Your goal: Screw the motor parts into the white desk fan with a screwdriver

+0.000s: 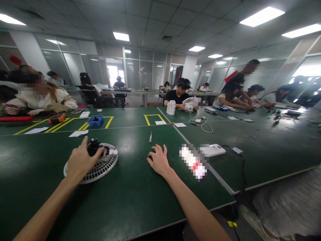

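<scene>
My left hand (80, 160) is over a white fan grille (106, 170) that lies flat on the green table, with a black motor part (93, 144) on top. Its thumb and index finger straddle the motor part; the other fingers are mostly hidden. My right hand (158, 160) hovers or rests just above the tabletop, fingers spread and slightly bent, holding nothing. Beyond its fingertips lies a small screwdriver (150, 137) with a pale handle. To its right is a blurred-out, bright, phone-shaped object (193, 162).
A white device (213, 150) with a black cable lies to the right. Farther off are a blue bin (95, 121), an orange-and-black tape measure (57, 118), paper slips (78, 133) and a white cable (204, 124). Across the table a person (175, 97) holds another fan (190, 104).
</scene>
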